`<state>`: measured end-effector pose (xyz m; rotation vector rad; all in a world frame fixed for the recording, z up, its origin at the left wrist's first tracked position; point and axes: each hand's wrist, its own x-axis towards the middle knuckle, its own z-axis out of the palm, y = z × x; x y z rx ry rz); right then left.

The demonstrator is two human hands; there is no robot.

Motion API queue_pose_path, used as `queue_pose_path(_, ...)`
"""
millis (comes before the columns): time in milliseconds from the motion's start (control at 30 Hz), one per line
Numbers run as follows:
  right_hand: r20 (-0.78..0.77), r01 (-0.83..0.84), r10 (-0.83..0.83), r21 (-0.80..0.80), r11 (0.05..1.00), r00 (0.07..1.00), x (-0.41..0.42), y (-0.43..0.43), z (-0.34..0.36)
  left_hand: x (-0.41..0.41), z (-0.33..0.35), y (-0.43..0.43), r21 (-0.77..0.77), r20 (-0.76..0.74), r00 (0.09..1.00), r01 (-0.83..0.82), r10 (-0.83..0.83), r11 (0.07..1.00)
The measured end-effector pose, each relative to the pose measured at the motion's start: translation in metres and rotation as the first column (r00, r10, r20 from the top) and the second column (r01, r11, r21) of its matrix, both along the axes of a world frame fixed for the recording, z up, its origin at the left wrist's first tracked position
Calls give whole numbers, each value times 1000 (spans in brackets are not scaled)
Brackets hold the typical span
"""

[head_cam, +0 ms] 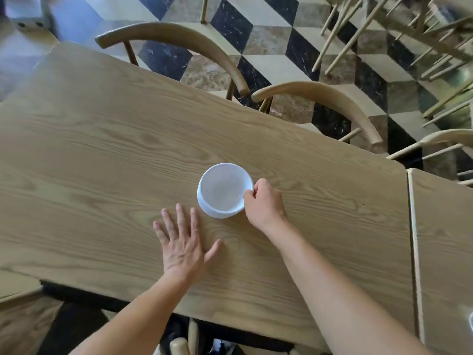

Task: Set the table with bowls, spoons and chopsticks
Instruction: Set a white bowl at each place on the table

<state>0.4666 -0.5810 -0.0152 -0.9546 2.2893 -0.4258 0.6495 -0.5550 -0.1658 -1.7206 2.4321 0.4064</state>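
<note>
A white empty bowl [222, 190] stands upright near the middle of the wooden table [102, 155]. My right hand [265, 201] pinches the bowl's right rim, thumb on the inside edge and fingers curled over the outside. My left hand [183, 242] lies flat on the tabletop just left of and nearer than the bowl, fingers spread, palm down, holding nothing. No spoons or chopsticks are in view.
Two curved wooden chair backs [179, 44] [322, 98] line the table's far edge. A second wooden table [445, 239] abuts on the right, with a blurred pale object [469, 324] at the frame's edge. More chairs stand over the checkered floor [281, 42].
</note>
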Motion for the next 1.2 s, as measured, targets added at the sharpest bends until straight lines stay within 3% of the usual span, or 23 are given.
queue_pose_path(133, 15, -55, 56, -55, 997, 998, -4, -3, 2, -1, -1, 2, -36, 24, 999, -34, 35, 999)
queue_pose_path(300, 159, 65, -34, -199, 978, 987, -6, 18, 16, 2, -1, 5, -24, -6, 998, -64, 64, 998)
queue_pose_path(433, 219, 147, -96, -227, 963, 971, -25, 63, 23, 4, 1, 4, -42, -38, 996, -83, 81, 996)
queue_pose_path(900, 285, 408, -428, 129, 904, 858, -49, 223, -12, 3, 4, 9, -72, -54, 993, -111, 108, 991)
queue_pose_path(1200, 260, 468, -511, 212, 858, 820, -42, 260, -28, 4, 6, 10, -69, -69, 992, -109, 104, 992)
